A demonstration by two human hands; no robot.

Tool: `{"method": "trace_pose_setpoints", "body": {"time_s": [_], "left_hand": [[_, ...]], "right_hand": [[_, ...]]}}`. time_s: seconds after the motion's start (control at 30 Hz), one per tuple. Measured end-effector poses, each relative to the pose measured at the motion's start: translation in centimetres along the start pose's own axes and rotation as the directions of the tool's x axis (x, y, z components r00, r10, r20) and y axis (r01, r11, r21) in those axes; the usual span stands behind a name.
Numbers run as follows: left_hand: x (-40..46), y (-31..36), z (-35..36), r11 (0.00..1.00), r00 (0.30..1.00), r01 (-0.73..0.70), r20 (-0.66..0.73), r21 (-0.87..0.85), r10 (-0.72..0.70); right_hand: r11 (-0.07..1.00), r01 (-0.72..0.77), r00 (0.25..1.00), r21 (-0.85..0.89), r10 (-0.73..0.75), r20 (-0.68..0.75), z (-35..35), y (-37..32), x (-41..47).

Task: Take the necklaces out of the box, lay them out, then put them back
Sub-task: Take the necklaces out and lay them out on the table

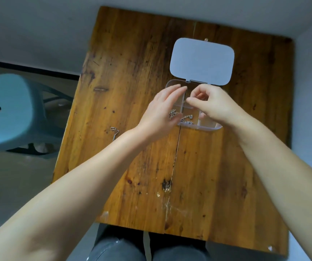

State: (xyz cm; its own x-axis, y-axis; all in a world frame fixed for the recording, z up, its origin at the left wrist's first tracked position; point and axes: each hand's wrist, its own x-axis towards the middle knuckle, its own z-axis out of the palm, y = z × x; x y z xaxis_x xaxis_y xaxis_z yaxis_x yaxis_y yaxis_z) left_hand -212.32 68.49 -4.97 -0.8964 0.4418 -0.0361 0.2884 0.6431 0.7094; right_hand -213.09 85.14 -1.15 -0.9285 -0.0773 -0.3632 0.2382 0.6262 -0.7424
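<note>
From the head view, the clear box sits on the wooden table, its lid flung open behind it. Silver necklaces lie in its near compartments. The left hand rests flat, fingers spread, on the box's left edge. The right hand pinches narrowly above the box; what it holds, I cannot tell. A small chain lies left of the box.

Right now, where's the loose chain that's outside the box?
In the head view, the loose chain lies on the wooden table, left of the clear box and beside the left hand's wrist.
</note>
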Motion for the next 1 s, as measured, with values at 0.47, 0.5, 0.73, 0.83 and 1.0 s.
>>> {"method": "trace_pose_setpoints", "body": {"time_s": [0.47,0.5,0.73,0.83,1.0], "left_hand": [[-1.6,-6.0,-7.2,0.826,0.75,0.445,0.648,-0.346,-0.132],[-1.9,-6.8,-6.6,0.84,0.742,0.459,0.644,-0.29,-0.183],[-3.4,-9.8,-2.5,0.962,0.848,-0.075,0.524,0.263,-0.077],[-3.6,-10.2,-1.6,0.861,0.847,-0.344,0.52,0.375,0.112],[-4.4,-10.7,-1.0,0.744,0.846,-0.47,0.484,0.475,0.225]], "right_hand": [[0.657,-0.483,0.861,0.58,0.478,0.175,12.5,0.1,-13.4],[0.649,-0.52,0.836,0.555,0.52,0.176,14.7,0.0,-13.8],[0.746,-0.588,0.782,0.313,0.623,-0.019,25.3,-0.6,-15.0],[0.833,-0.551,0.819,0.055,0.552,-0.157,26.6,-0.4,-15.2],[0.875,-0.459,0.886,-0.152,0.439,-0.149,26.0,0.2,-15.1]]}}
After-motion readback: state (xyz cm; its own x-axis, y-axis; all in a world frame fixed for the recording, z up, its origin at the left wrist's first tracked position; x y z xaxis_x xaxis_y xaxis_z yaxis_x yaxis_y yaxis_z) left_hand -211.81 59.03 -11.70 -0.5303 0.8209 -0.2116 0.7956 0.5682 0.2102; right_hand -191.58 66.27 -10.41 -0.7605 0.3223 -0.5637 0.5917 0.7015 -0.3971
